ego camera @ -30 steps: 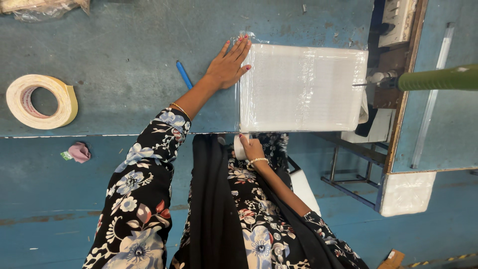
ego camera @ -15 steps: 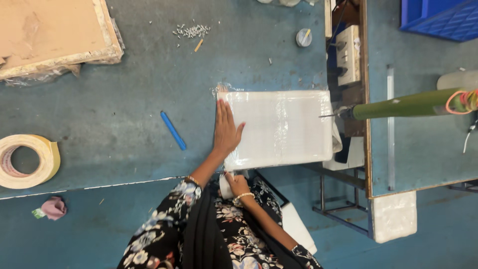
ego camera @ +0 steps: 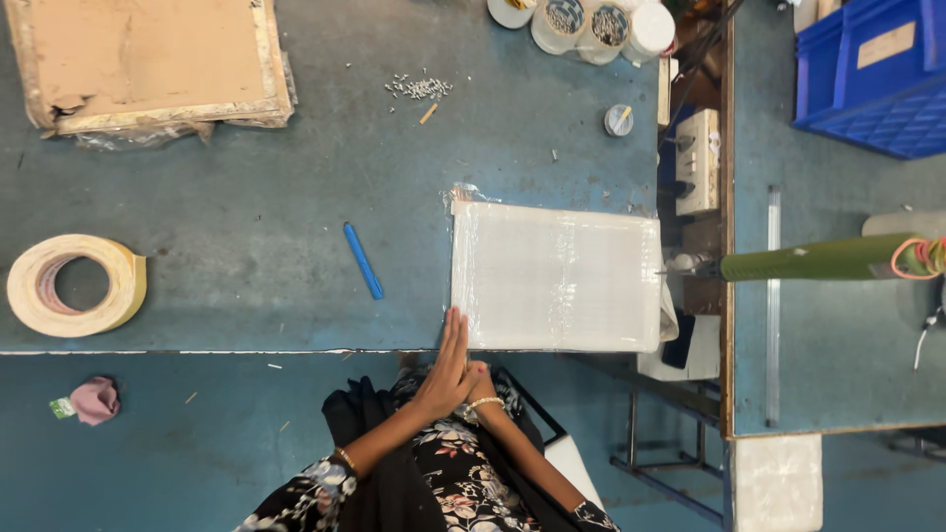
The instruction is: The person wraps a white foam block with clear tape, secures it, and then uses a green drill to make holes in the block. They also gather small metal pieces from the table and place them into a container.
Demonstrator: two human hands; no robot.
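Both hands meet at lower centre: left hand flat and empty, fingertips touching the wrapped white pack, whose long axis runs rightward from them; right hand mostly hidden behind, grip unclear.

left hand fingers touch the near left corner of the wrapped pack on the table; right hand just behind them. pen left of the fingers, tape roll far left, cardboard far beyond.

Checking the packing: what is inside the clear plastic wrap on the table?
The plastic wrap covers a flat white rectangular stack; its contents cannot be told. The left hand touches its near corner.
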